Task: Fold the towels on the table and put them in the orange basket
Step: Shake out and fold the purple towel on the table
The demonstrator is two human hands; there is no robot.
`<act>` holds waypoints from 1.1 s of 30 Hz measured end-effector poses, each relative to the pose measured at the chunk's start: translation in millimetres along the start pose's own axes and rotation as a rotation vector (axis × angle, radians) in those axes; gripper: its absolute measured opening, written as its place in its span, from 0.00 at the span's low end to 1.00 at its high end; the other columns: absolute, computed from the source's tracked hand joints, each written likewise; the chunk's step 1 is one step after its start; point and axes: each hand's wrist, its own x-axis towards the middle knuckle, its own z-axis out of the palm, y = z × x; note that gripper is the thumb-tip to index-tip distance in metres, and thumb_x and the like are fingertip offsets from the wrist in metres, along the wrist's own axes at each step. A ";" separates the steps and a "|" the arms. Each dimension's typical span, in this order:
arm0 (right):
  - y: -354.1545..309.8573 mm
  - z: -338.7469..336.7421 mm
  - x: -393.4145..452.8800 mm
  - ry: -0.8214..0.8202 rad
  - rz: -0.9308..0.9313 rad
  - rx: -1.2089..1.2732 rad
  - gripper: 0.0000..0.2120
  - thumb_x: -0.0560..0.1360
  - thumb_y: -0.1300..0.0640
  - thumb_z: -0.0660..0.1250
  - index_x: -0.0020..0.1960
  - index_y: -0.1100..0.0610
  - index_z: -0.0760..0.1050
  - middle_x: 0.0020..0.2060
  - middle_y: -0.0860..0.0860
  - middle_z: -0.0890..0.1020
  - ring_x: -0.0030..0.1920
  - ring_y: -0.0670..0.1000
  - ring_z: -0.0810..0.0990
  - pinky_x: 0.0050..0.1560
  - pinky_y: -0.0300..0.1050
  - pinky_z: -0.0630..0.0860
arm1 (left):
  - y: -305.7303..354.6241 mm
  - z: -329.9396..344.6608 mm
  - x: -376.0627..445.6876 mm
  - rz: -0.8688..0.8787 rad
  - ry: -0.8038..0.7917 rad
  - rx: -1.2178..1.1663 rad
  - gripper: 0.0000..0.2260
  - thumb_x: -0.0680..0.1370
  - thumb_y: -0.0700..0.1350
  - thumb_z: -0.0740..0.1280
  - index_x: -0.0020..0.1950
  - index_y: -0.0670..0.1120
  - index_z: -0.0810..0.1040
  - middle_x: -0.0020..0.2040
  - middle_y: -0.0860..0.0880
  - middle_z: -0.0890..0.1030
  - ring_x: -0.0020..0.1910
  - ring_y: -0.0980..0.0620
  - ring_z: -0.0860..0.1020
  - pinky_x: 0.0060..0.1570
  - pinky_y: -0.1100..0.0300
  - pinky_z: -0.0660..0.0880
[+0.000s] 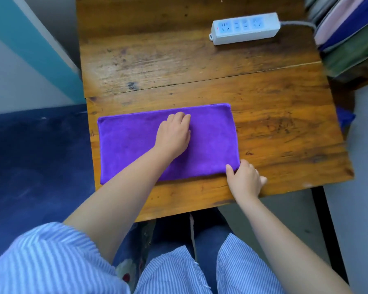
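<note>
A purple towel (123, 145), folded into a long rectangle, lies flat on the wooden table (200, 66) near its front edge. My left hand (173, 133) rests palm down on the towel's middle, its fingertips bent over the far edge. My right hand (244, 179) pinches the towel's near right corner between thumb and fingers. No orange basket is in view.
A white power strip (245, 28) with a grey cord lies at the table's far right. A stack of folded cloths (348, 35) in grey, pink, blue and green sits at the upper right. Dark blue fabric (36, 162) lies to the left of the table.
</note>
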 end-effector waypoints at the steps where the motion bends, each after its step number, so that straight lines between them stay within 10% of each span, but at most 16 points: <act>1: -2.3 -1.5 2.2 -0.025 0.044 0.063 0.17 0.76 0.50 0.61 0.58 0.61 0.71 0.55 0.59 0.78 0.58 0.60 0.74 0.58 0.52 0.63 | 8.4 -2.1 13.1 0.010 -0.024 0.009 0.17 0.79 0.43 0.56 0.66 0.39 0.66 0.64 0.41 0.69 0.60 0.42 0.70 0.50 0.47 0.70; 11: 9.3 -15.9 36.9 -0.174 0.264 0.575 0.03 0.71 0.58 0.66 0.43 0.53 0.73 0.48 0.55 0.81 0.52 0.59 0.77 0.61 0.55 0.70 | 62.4 -11.8 103.7 0.094 -0.316 0.010 0.16 0.77 0.45 0.62 0.62 0.41 0.70 0.60 0.41 0.72 0.58 0.41 0.73 0.47 0.54 0.70; 19: 41.8 -56.6 99.7 -0.116 0.085 0.690 0.09 0.69 0.68 0.67 0.44 0.56 0.71 0.40 0.53 0.76 0.43 0.53 0.75 0.43 0.44 0.70 | 89.3 -32.6 151.6 -0.127 -0.564 -0.500 0.05 0.75 0.35 0.63 0.44 0.45 0.73 0.33 0.48 0.72 0.16 0.63 0.73 0.20 0.72 0.70; 25: 43.0 -111.9 144.3 0.000 -0.112 0.637 0.17 0.68 0.71 0.64 0.56 0.62 0.75 0.42 0.53 0.75 0.43 0.49 0.73 0.44 0.36 0.67 | 108.7 -69.2 182.8 -0.042 -0.499 -0.508 0.13 0.73 0.31 0.62 0.35 0.47 0.69 0.34 0.47 0.73 0.20 0.61 0.76 0.22 0.71 0.71; 33: 25.7 -173.3 151.6 0.281 -0.533 0.334 0.14 0.71 0.71 0.62 0.55 0.65 0.77 0.48 0.61 0.75 0.46 0.54 0.72 0.40 0.32 0.61 | 110.8 -117.2 179.3 0.224 -0.188 -0.194 0.15 0.68 0.29 0.64 0.50 0.45 0.77 0.39 0.49 0.72 0.38 0.49 0.71 0.36 0.59 0.68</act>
